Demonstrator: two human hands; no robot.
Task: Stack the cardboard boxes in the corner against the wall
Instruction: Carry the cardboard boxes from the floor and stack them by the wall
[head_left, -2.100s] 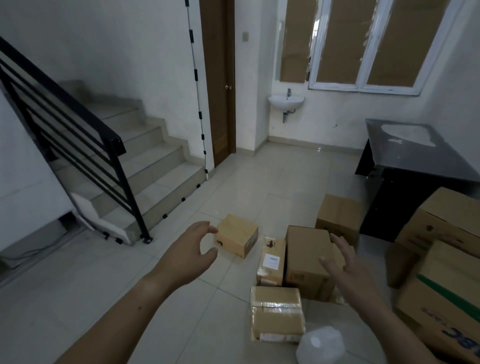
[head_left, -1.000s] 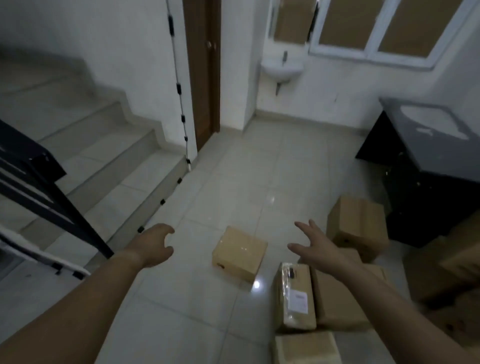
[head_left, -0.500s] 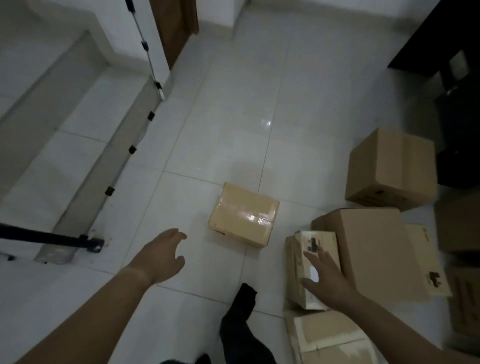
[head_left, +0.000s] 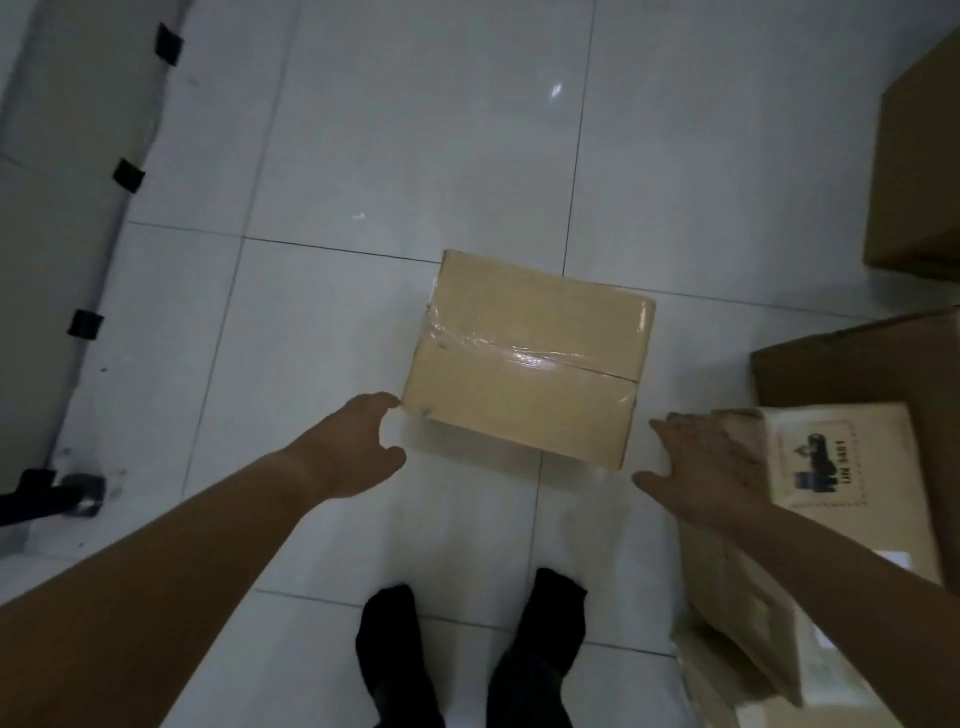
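Observation:
A small taped cardboard box (head_left: 530, 353) lies on the white tiled floor straight below me. My left hand (head_left: 353, 452) is open at the box's near left corner, fingertips right at its edge. My right hand (head_left: 711, 467) is open just off the box's near right corner, a small gap away, fingers spread. Neither hand holds anything.
More cardboard boxes crowd the right: a pale one with a printed stamp (head_left: 841, 462), a brown one behind it (head_left: 872, 364), another at the far right (head_left: 919, 171). My two dark-socked feet (head_left: 467, 660) stand below the box. A stair edge with black clips (head_left: 83, 322) runs along the left.
The view has tilted steeply down and closed in on the small box. Both hands have dropped to either side of its near edge; the right hand left the stamped box.

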